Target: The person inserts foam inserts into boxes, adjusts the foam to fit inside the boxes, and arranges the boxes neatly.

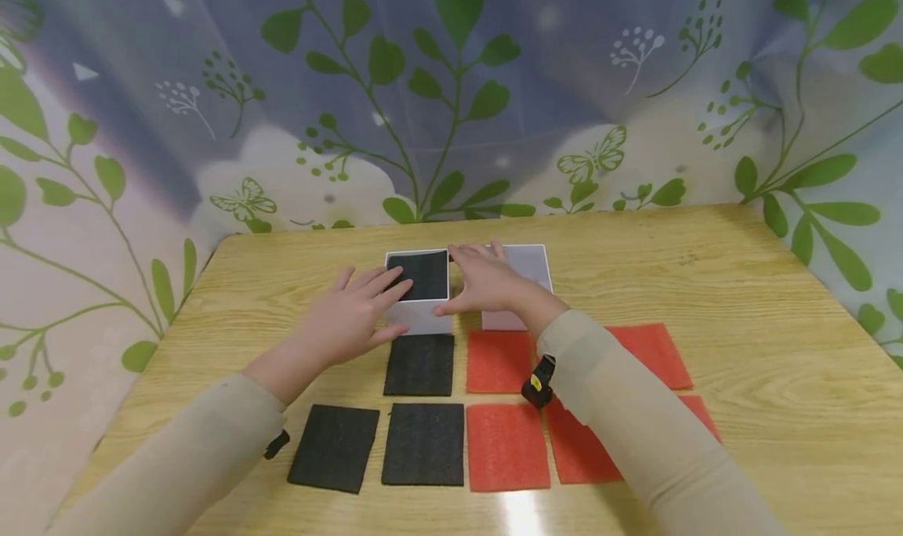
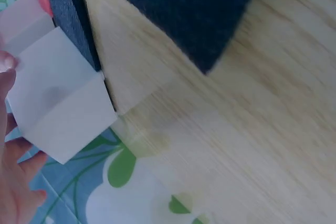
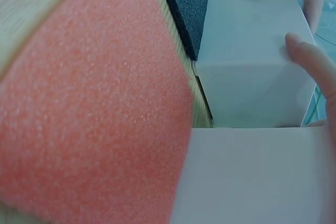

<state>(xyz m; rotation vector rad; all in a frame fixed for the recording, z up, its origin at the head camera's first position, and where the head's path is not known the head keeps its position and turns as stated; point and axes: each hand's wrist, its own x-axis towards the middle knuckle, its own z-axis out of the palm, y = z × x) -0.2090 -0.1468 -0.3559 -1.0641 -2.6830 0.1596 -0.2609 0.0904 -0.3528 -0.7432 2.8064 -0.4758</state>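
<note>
A white open-topped box point(image 1: 418, 315) stands toward the back of the table, with a black square pad point(image 1: 426, 276) in it that looks like foam or felt. Over its left rim my left hand point(image 1: 349, 313) is spread, fingertips on the black pad and thumb near the front face. My right hand point(image 1: 487, 279) grips the same box at its right side, thumb at the front corner and fingers toward the back. Beneath and behind that hand is a second white box point(image 1: 525, 262), partly covered, its pale inside showing.
Black pads lie in front of the left box: one close to it point(image 1: 419, 365), two nearer me point(image 1: 423, 444), point(image 1: 334, 447). Several red pads point(image 1: 506, 447) lie to the right, some partly under my right sleeve. A leaf-patterned curtain point(image 1: 437, 89) hangs behind the wooden table point(image 1: 776, 348).
</note>
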